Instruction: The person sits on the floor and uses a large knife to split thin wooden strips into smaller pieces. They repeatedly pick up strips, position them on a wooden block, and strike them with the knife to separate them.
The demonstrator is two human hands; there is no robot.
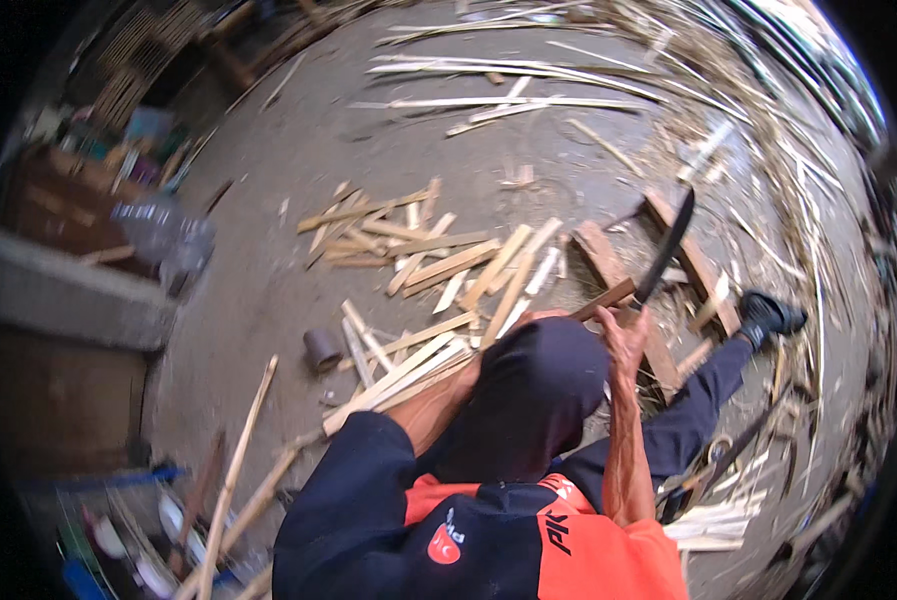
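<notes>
My right hand (623, 338) is closed around the handle of a machete (665, 250). Its dark, slightly curved blade points up and away to the right. Largely behind my raised knee, my left hand (541, 317) is at the near end of a brown wooden strip (605, 299); most of its fingers are hidden. The strip's far end meets the machete near the base of the blade. Beneath and beyond them lies a low frame of reddish-brown wooden beams (600, 253).
Split wooden pieces (448, 262) lie piled ahead, with more (408, 375) by my left arm. A brown cylinder (321, 350) stands left. Long pale strips (508, 103) lie farther off. A concrete ledge (78, 290) and plastic bottles (173, 235) are at left; another long blade (743, 440) lies right.
</notes>
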